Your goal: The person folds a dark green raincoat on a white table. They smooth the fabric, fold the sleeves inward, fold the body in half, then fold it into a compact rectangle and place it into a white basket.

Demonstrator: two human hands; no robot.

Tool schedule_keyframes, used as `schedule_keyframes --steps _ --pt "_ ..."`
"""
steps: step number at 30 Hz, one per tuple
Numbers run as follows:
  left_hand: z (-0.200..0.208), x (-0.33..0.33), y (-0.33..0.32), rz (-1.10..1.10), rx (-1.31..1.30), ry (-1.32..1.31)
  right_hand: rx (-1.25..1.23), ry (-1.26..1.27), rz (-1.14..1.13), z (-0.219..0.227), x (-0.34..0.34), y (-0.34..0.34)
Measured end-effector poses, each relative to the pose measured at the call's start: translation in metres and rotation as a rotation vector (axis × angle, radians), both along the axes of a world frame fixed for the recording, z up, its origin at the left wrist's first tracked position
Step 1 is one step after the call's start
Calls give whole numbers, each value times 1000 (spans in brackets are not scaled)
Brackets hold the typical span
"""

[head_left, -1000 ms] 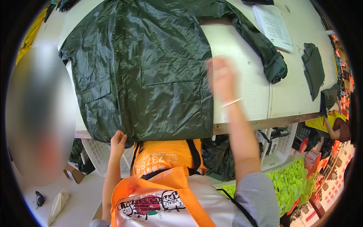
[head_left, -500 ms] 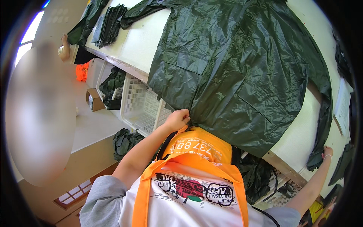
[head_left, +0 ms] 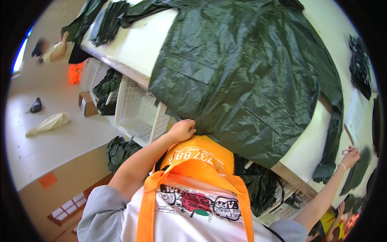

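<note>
A dark green raincoat [head_left: 238, 80] lies spread over the white table, its hem hanging over the near edge. At that hem, close to my orange apron [head_left: 201, 151], the fingers of my left hand [head_left: 182, 130] are closed on the coat's edge. Far to the right, beyond the coat's sleeve [head_left: 331, 137], my right hand [head_left: 350, 157] is raised over the table. It grips a small pink looped tool [head_left: 346, 151], too small to make out exactly.
White plastic baskets [head_left: 135, 111] stand under the table, one with dark green garments [head_left: 108, 86]. Folded dark pieces [head_left: 109, 24] lie at the far left, where another person [head_left: 58, 50] handles cloth. Paper sheets [head_left: 355, 113] and a dark bundle [head_left: 358, 62] are at right.
My right hand has moved up off the sleeve's end and now shows the pink tool. My left hand keeps its hold on the hem. The view has shifted, and a person at left has gone from it.
</note>
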State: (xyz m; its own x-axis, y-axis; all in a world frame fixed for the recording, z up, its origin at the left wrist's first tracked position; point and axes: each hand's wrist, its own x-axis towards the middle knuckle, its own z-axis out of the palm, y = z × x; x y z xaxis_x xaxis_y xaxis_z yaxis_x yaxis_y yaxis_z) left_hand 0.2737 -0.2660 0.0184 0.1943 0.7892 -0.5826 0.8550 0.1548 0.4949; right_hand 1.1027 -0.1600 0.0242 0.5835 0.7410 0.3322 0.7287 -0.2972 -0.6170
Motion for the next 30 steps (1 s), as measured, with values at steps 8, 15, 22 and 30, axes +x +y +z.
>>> schedule_keyframes --steps 8,15,22,30 --pt "42 -57 85 -74 582 119 -98 769 673 54 -431 56" --pt "36 -143 209 -566 737 170 -376 81 1007 39 -660 57" --pt "-1 -151 269 25 506 -251 -361 140 756 8 -679 97" --pt "3 -150 302 29 413 -188 -704 797 258 -14 -676 136"
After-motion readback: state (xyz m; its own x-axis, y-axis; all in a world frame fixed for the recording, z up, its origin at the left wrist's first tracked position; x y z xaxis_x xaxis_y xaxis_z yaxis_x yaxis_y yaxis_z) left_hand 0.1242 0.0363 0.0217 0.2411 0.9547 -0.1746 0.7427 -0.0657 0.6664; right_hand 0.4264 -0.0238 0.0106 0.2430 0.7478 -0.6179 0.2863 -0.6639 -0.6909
